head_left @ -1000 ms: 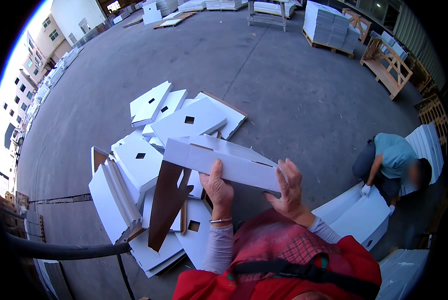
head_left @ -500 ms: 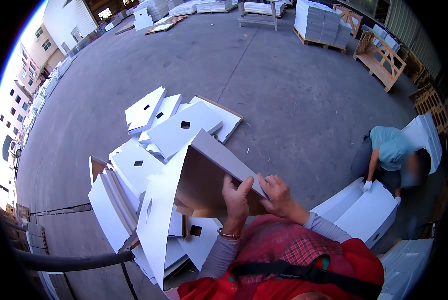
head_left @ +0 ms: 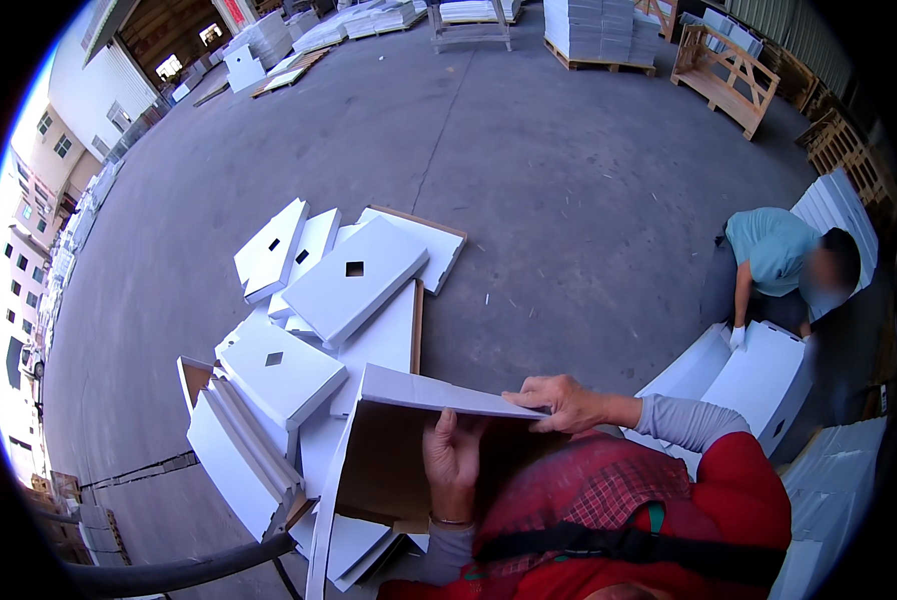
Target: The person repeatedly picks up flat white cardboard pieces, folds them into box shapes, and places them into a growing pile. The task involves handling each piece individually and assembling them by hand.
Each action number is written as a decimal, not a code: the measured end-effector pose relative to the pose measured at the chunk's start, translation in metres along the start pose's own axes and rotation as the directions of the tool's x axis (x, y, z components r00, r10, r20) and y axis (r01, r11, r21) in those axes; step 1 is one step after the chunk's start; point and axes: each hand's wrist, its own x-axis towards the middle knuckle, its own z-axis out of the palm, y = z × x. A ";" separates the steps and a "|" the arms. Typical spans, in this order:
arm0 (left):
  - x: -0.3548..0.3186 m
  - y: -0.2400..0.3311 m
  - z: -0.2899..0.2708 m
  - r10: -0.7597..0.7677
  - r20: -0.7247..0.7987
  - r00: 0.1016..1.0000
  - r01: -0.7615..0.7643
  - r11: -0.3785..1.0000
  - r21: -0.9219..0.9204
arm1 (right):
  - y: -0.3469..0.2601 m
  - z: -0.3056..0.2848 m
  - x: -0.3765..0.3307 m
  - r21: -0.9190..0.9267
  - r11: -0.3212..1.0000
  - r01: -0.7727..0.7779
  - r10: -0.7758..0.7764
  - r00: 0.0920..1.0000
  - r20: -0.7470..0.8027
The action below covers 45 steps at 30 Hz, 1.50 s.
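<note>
In front of my body a white cardboard box (head_left: 393, 388) with a brown inner side stands tilted, one long wall folded up along its top. My right hand (head_left: 560, 402) pinches the right end of that wall, its fingers closed over the edge. On the brown inner side is my left hand (head_left: 452, 462), fingers upward at the same wall and gripping it; its lower fingers are partly hidden. To the left lies a loose pile of folded white boxes, among them one with a square hole (head_left: 378, 285) and another with a similar hole (head_left: 293, 375).
At the right a co-worker in a teal shirt (head_left: 768, 250) bends over a long white box (head_left: 758, 375). A black bar (head_left: 178, 577) crosses the lower left. Stacked white sheets (head_left: 598, 30) on a pallet and a wooden crate (head_left: 723, 80) stand on the grey floor (head_left: 568, 150) farther off.
The box has turned and come lower, nearer my body. My right hand has slid outward to the wall's right end, while my left hand has dropped lower on the inner side.
</note>
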 end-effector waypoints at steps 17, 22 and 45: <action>-0.012 -0.057 -0.007 -0.105 0.028 0.994 0.098 0.979 0.181 | 0.031 -0.013 -0.005 0.264 0.960 -0.092 0.058 0.989 0.134; -0.006 -0.063 -0.015 -0.107 0.036 0.994 0.098 0.978 0.184 | 0.035 -0.015 -0.005 0.244 0.966 -0.081 0.045 0.988 0.148; 0.001 -0.069 -0.030 -0.088 -0.015 0.996 0.085 0.874 0.479 | 0.076 -0.012 -0.023 0.257 0.965 -0.048 0.053 0.998 -0.015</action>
